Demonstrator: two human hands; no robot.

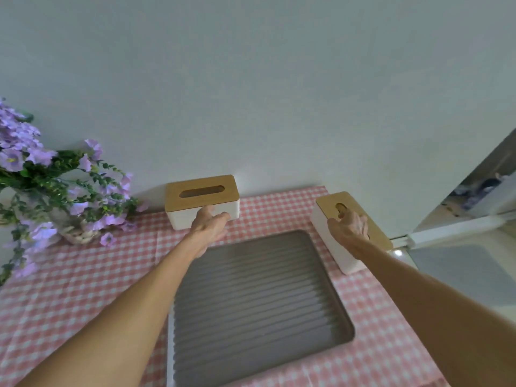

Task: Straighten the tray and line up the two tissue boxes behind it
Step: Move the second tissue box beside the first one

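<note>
A grey ribbed tray [259, 300] lies on the pink checked tablecloth, turned a little clockwise. Behind its far left corner stands a white tissue box with a wooden lid [201, 191], close to the wall and roughly parallel to it. My left hand [210, 226] touches that box's front face, fingers spread against it. A second white tissue box with a wooden lid [329, 236] stands to the right of the tray, angled diagonally near the table's right edge. My right hand [350, 227] rests on its lid, fingers curled over the slot.
A basket of purple flowers [55, 196] fills the back left of the table. A pale wall [251, 93] runs right behind the table. The table's right edge drops to a floor with a white door frame [446, 227] beyond.
</note>
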